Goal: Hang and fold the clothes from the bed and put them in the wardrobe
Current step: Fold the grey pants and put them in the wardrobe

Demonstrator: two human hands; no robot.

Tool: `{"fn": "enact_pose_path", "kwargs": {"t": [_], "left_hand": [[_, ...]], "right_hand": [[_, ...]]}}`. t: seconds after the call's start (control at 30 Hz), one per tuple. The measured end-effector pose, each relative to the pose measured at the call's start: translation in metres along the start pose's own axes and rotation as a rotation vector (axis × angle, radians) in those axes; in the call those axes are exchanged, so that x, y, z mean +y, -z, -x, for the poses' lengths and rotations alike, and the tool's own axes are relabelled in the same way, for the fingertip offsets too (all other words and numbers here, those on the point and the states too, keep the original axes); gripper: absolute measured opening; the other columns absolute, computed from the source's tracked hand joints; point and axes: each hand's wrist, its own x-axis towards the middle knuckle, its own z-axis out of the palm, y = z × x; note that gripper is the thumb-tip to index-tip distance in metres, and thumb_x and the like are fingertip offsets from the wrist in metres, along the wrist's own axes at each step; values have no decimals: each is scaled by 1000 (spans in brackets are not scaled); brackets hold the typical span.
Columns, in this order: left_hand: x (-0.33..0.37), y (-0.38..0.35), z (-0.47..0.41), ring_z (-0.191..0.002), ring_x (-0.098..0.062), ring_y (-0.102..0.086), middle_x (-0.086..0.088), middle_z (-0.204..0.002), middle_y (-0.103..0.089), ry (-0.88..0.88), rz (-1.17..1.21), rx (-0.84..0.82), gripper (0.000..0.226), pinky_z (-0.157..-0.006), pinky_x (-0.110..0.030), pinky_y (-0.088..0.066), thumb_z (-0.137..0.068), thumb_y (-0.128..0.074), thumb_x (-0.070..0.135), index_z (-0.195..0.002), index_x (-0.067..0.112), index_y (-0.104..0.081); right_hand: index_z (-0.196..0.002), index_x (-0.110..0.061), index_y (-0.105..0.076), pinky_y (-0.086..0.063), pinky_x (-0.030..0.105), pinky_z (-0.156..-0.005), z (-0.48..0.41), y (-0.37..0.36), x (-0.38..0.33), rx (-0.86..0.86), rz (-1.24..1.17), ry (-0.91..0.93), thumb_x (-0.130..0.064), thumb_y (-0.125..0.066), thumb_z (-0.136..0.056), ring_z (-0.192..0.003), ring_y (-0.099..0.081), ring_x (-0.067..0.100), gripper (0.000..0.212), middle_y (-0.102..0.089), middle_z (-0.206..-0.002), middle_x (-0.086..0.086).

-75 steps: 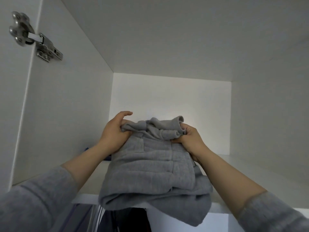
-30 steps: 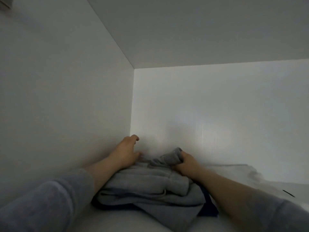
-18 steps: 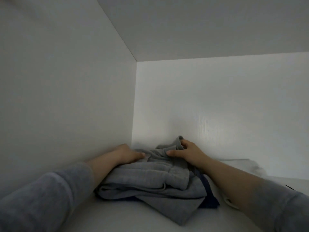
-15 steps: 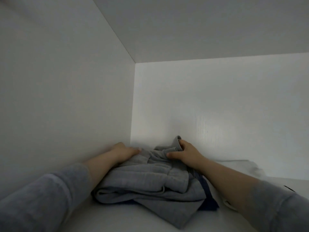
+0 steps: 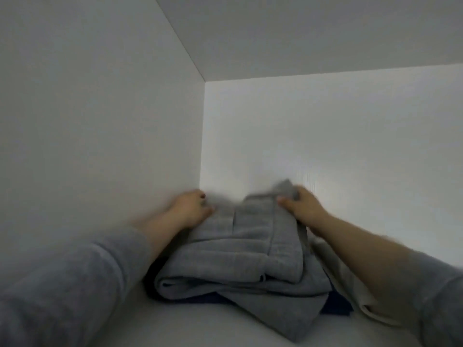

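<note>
A folded grey garment (image 5: 240, 256) lies on the white wardrobe shelf (image 5: 200, 329), pushed into the back left corner on top of a dark blue folded item (image 5: 335, 305). My left hand (image 5: 189, 209) rests on the garment's far left end, close to the left wall, fingers bent over the cloth. My right hand (image 5: 303, 205) pinches a raised fold at the garment's far right end, next to the back panel. Both hands are blurred.
The wardrobe's left wall (image 5: 87, 146), back panel (image 5: 325, 136) and top panel (image 5: 313, 28) close in the compartment. A pale cream garment (image 5: 350, 296) lies on the shelf under my right forearm, to the right of the grey pile.
The grey garment went from the shelf's front edge to the back left corner. In the last half second my left hand shifted slightly toward the wall; my right hand kept its pinch on the fold.
</note>
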Motion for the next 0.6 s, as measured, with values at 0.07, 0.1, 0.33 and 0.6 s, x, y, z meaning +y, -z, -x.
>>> {"fn": "enact_pose_path", "kwargs": {"t": [0.07,0.1,0.33,0.6], "left_hand": [[-5,-21,0,-130,-31,-45,-15,-145,-44,19,-223,-168,70,-103,-32,-39,-91,-59,49,-145,10,-38],[-5,-26,0,-130,-30,-46,-15,-145,-44,27,-214,-234,70,-103,-32,-40,-91,-57,52,-144,9,-39],[9,-17,7,-119,-26,-54,-11,-135,-56,9,-47,-328,65,-99,-27,-41,-94,-40,62,-126,10,-61],[43,31,67,-109,-17,-57,-1,-122,-63,-181,22,-238,50,-96,-29,-44,-91,-54,57,-119,18,-65]], "right_hand": [[-135,-5,-48,-42,26,-91,7,-10,24,-232,220,-137,-29,-66,-92,-112,-54,22,53,-54,-135,12],[-141,-7,-43,-40,25,-95,9,-11,30,-336,250,-193,-31,-66,-92,-119,-51,22,60,-50,-140,9],[-152,-10,-21,-36,33,-111,21,-5,18,-379,227,-232,-36,-66,-91,-134,-42,25,81,-37,-152,11],[-138,-23,-47,-42,27,-101,87,13,-49,-373,326,64,-49,-66,-86,-120,-52,15,61,-54,-135,2]]}}
